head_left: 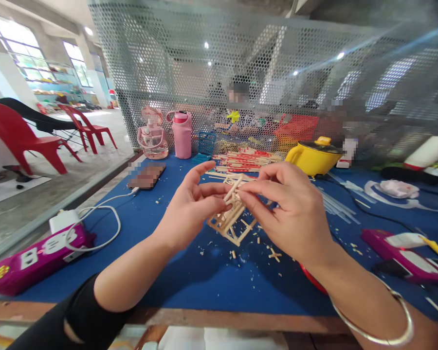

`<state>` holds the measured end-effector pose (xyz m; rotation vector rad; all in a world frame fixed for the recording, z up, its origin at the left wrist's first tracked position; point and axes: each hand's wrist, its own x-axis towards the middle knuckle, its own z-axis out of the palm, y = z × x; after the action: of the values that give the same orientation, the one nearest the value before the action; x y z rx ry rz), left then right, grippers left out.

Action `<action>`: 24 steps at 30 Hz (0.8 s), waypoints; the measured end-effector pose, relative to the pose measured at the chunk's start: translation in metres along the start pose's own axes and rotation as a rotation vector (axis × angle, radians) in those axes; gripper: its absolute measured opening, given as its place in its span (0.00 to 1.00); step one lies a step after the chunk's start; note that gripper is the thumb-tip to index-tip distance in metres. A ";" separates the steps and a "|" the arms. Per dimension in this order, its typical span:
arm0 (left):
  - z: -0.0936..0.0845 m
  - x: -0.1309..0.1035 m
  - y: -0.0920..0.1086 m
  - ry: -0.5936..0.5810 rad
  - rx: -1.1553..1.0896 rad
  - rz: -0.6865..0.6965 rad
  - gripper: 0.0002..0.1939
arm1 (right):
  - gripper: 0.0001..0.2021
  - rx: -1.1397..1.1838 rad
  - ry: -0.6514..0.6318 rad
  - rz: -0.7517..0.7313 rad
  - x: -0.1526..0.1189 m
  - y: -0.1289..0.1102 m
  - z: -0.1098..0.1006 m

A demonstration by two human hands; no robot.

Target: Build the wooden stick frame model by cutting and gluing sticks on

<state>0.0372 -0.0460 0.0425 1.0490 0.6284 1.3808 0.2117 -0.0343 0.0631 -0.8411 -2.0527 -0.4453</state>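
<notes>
Near the middle of the blue table, a small frame of pale wooden sticks (237, 234) is tilted between my hands. My left hand (195, 206) pinches a short wooden piece (233, 188) at the frame's upper part, with thumb and fingers close together. From the other side, the thumb and index fingertips of my right hand (290, 209) press together at the same spot; what lies between them is too small to make out. Part of the frame is hidden behind my fingers.
Wooden sticks (246, 160) lie behind the hands, near a yellow pot (314, 156). Pink bottles (182, 136) and a phone (148, 175) stand and lie at left. Purple power strips (40, 255) flank both sides. Wood scraps lie in front. A person sits beyond the perforated screen (168, 58).
</notes>
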 end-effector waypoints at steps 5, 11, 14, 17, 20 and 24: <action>-0.001 0.001 0.001 0.000 -0.129 -0.043 0.28 | 0.04 -0.009 0.036 0.037 -0.003 0.005 0.002; 0.003 0.001 -0.008 -0.040 -0.165 -0.021 0.29 | 0.05 0.011 0.096 0.084 -0.004 0.002 0.008; 0.005 0.000 -0.015 -0.027 -0.120 0.021 0.33 | 0.05 0.002 0.121 0.098 -0.003 -0.003 0.011; 0.007 -0.001 -0.018 0.012 -0.053 0.046 0.34 | 0.04 -0.008 0.138 0.107 -0.003 -0.006 0.013; 0.007 -0.002 -0.020 0.011 0.022 0.075 0.34 | 0.04 -0.009 0.149 0.113 -0.004 -0.007 0.015; 0.005 -0.003 -0.018 -0.022 0.073 0.102 0.36 | 0.03 0.039 0.173 0.134 -0.009 -0.009 0.016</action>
<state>0.0501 -0.0481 0.0283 1.1668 0.6205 1.4416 0.1997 -0.0347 0.0461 -0.8798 -1.8289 -0.3881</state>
